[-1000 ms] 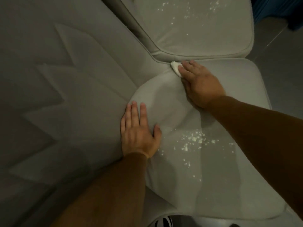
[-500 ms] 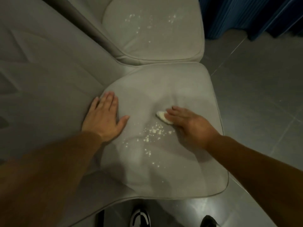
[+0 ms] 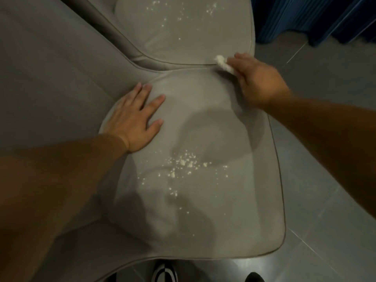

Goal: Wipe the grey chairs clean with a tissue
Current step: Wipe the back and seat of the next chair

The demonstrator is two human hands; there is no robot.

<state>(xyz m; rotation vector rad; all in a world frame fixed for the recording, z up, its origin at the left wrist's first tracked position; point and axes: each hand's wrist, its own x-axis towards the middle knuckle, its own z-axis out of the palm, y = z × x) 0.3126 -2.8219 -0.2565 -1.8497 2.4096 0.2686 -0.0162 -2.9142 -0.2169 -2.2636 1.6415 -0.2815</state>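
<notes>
The right hand (image 3: 258,82) pinches a wadded white tissue (image 3: 223,64) at the near grey chair (image 3: 234,200)'s one o'clock corner. The left hand (image 3: 134,121) lies flat, fingers spread, at ten o'clock. White crumbs (image 3: 183,163) dot its centre and the far grey chair (image 3: 203,33).

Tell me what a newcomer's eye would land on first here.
First, the white crumbs scattered over the middle of the near grey seat cushion, with more on the far cushion. Then the right hand gripping a white tissue at the seam between the cushions, while the left hand lies flat on the near cushion.
</notes>
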